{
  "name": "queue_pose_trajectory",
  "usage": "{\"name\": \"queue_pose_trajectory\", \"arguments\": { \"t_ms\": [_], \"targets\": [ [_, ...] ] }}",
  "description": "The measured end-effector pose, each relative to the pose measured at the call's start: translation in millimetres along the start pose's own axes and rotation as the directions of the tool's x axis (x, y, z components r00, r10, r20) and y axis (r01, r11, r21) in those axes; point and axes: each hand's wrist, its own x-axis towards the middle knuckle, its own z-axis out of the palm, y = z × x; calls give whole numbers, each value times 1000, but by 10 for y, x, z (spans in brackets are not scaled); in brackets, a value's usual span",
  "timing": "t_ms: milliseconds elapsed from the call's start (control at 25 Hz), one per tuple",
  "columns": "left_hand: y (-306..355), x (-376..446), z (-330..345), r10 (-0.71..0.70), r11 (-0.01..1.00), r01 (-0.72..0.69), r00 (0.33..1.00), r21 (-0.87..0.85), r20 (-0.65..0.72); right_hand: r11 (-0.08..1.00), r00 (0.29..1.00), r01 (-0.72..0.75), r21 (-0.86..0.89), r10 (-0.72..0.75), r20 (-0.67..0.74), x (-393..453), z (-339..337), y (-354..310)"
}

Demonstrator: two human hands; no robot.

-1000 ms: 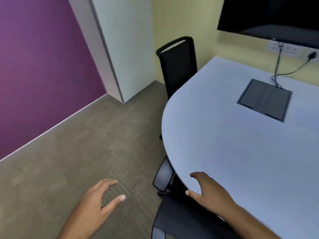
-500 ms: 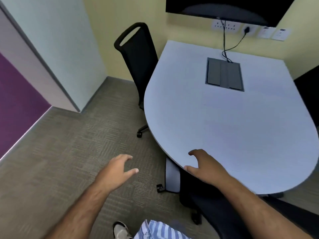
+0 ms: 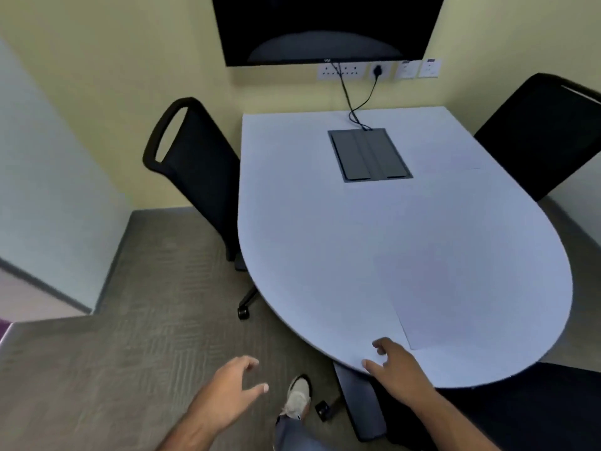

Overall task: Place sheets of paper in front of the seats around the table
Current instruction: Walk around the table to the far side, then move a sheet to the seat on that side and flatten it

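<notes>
A white sheet of paper (image 3: 455,288) lies flat on the pale rounded table (image 3: 309,222), near its close edge in front of the near chair (image 3: 520,411). A second faint sheet (image 3: 452,151) lies at the far right, before the right chair (image 3: 536,131). A third black chair (image 3: 195,170) stands at the table's left side with no sheet visible before it. My right hand (image 3: 395,369) hovers at the near table edge, fingers spread, holding nothing. My left hand (image 3: 234,392) hangs over the carpet, left of the table, open and empty.
A dark cable box (image 3: 369,154) is set into the tabletop, with a black cord running up to wall sockets (image 3: 351,71) under a dark screen (image 3: 325,27). Grey carpet (image 3: 130,336) lies left of the table. My shoe (image 3: 297,398) is beside the near chair's armrest.
The view has swung right and pulled back, bringing the whole table, the right chair and the sheets into sight. Both hands stay open and empty near the table's close edge.
</notes>
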Motion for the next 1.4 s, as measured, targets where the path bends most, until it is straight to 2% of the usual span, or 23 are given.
{"name": "queue_pose_trajectory", "arguments": {
  "t_ms": [120,280,400,520,800,960,1160,1400],
  "targets": [
    [-148,378,-223,-65,996,58,992,67,107,992,990,-112,55,116,-78,397,153,-49],
    [-298,1018,-641,-175,984,168,962,51,208,991,983,-126,32,129,-128,973,155,-274],
    [-337,1578,-934,-202,979,196,946,48,254,986,982,-162,39,165,-89,1437,-22,-456],
    [-271,2095,-1149,-192,980,169,936,101,296,961,966,-244,127,253,-58,1685,-94,-573],
    [208,3503,-1626,-6,987,-59,916,149,402,865,910,-396,308,415,4,1779,140,-863],
    [593,4284,-1960,110,926,-275,852,259,512,761,838,-483,434,545,-23,1682,350,-1309],
    [1255,4975,-2210,253,799,-517,753,308,608,666,773,-465,584,627,-99,1804,342,-1887],
    [1848,5322,-1989,295,755,-578,721,310,627,574,741,-421,702,665,-99,2128,220,-2159]
  ]
}}
